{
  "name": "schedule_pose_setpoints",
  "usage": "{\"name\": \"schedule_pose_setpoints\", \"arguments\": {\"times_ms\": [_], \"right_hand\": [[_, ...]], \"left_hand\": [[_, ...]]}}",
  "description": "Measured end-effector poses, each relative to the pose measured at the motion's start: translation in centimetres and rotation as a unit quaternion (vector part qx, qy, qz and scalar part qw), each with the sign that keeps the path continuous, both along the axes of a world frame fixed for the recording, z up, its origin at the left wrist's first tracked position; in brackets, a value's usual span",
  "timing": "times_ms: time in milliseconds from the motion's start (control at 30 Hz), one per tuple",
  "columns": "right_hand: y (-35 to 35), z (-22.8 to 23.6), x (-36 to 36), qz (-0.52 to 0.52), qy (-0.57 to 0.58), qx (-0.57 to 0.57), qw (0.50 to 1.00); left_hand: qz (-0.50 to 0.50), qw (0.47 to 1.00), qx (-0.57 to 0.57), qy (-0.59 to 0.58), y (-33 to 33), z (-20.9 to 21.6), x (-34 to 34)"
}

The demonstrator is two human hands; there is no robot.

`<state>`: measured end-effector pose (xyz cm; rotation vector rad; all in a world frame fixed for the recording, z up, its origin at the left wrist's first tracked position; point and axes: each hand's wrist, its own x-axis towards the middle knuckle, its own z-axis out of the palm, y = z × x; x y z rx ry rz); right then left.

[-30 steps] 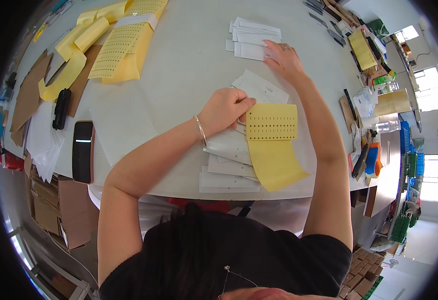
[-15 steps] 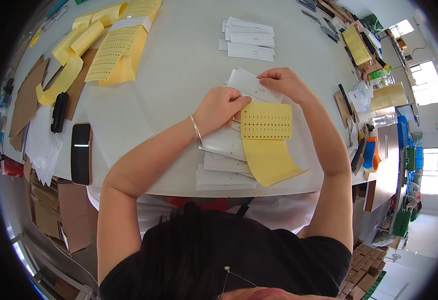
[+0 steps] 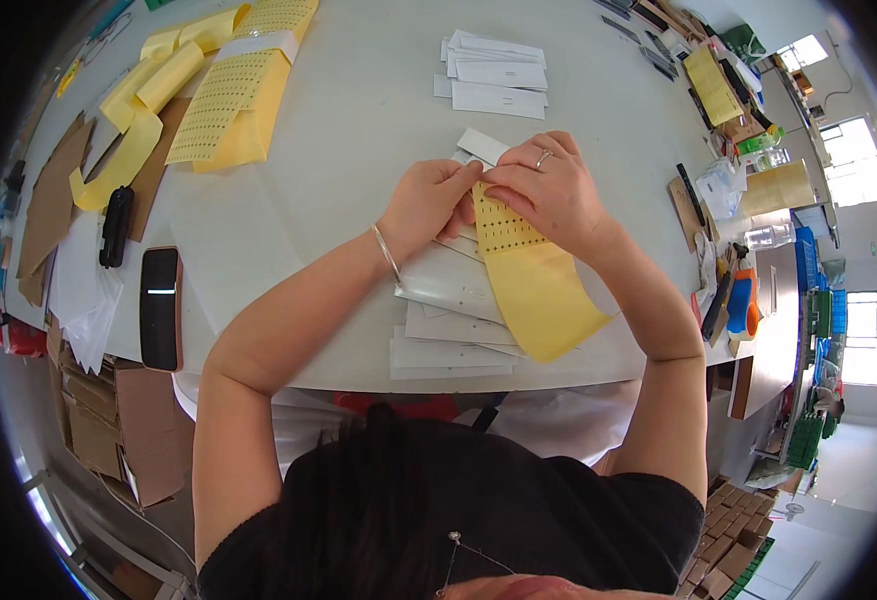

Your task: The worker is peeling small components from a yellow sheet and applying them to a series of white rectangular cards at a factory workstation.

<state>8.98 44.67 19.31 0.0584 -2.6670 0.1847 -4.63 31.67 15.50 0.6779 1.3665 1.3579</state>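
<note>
My left hand [image 3: 429, 203], with a bangle at the wrist, pinches the upper left corner of a yellow sticker sheet [image 3: 544, 300] printed with rows of small black marks. From the other side, my right hand [image 3: 554, 190] closes its thumb and fingers on the sheet's top edge, fingertips touching the left hand's. Whatever small piece lies between the fingertips is hidden. The sheet's plain lower part curls toward the table's front edge. Beneath the sheet and hands lies an overlapping row of flat white cards [image 3: 449, 283], one white card [image 3: 482, 143] showing just beyond my fingers.
Another stack of white cards [image 3: 499, 75] lies farther back. At left are more yellow sticker sheets [image 3: 234, 95], a curled yellow strip [image 3: 119, 160], a black cutter-like tool [image 3: 117, 225] and a phone [image 3: 162, 308]. Tape rolls [image 3: 742, 305] and bottles [image 3: 767, 237] stand at right.
My right hand has moved left and nearer, from the white card onto the yellow sheet's top edge beside my left hand. The sheet has tilted and is partly covered by the right hand.
</note>
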Motion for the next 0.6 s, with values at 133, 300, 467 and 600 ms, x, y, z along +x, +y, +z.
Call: {"name": "schedule_pose_setpoints", "arguments": {"times_ms": [133, 300, 467, 600], "right_hand": [[-0.5, -0.5, 0.0, 0.012, 0.041, 0.110, 0.993], [2.3, -0.2, -1.4, -0.025, 0.017, -0.132, 0.991], [11.1, -3.1, -4.0, -0.154, 0.004, -0.202, 0.967], [13.0, -5.6, -5.9, -0.173, -0.041, -0.085, 0.980]], "left_hand": [[-0.004, 1.000, 0.001, -0.012, 0.1, -0.4, -0.2], [0.005, 0.999, -0.016, 0.028, 0.2, -0.2, -0.3], [-0.028, 0.994, 0.000, 0.105, 0.3, -0.4, -0.3], [-0.051, 0.987, 0.010, 0.151, 0.0, -0.2, -0.2]]}}
